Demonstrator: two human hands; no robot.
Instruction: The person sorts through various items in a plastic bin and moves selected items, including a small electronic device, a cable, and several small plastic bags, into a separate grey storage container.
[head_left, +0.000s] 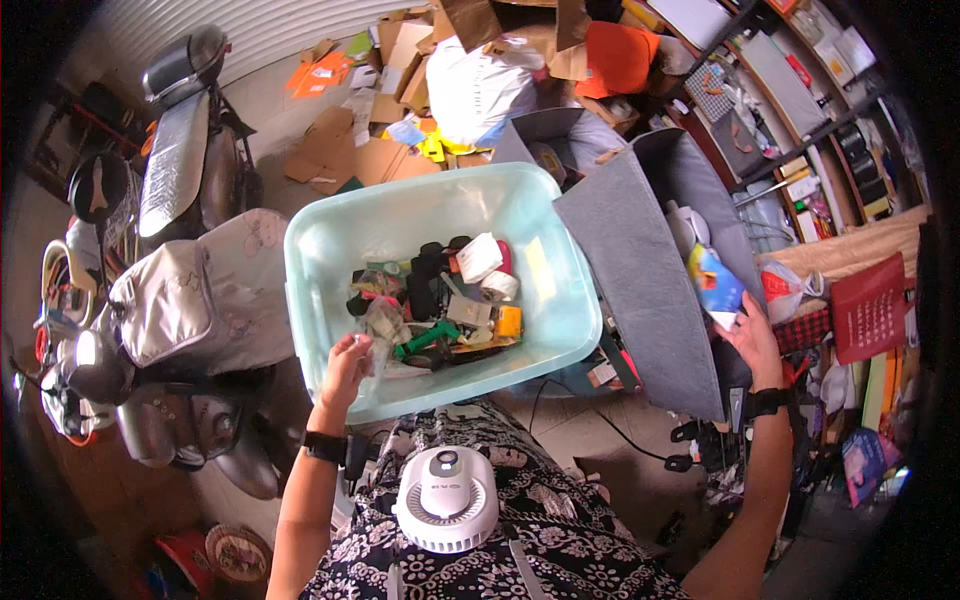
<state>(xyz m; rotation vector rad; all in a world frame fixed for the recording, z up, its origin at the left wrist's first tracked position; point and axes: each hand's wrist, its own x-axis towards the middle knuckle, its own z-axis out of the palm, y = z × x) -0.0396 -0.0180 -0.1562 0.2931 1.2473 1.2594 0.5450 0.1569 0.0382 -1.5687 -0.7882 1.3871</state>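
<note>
My right hand (754, 341) grips the white lower corner of a colourful blue packet (716, 285) at the opening of a grey fabric storage box (637, 277). Part of the packet lies inside that box, beside some white items (686, 225). My left hand (349, 367) is over the near left side of a pale turquoise plastic tub (442, 184), its fingers curled together. Thin clear plastic (386, 322) lies by those fingers; whether they pinch it is unclear. Mixed small goods fill the tub's bottom, among them a green item (429, 339), a yellow-orange box (508, 322) and a white box (478, 257).
A scooter (176, 165) stands at the left. Cardboard (322, 150) and a large white bag (480, 90) lie beyond the tub. Loaded shelves (795, 97) line the right. A black cable (626, 435) crosses the floor. A white portable fan (448, 499) hangs at my front.
</note>
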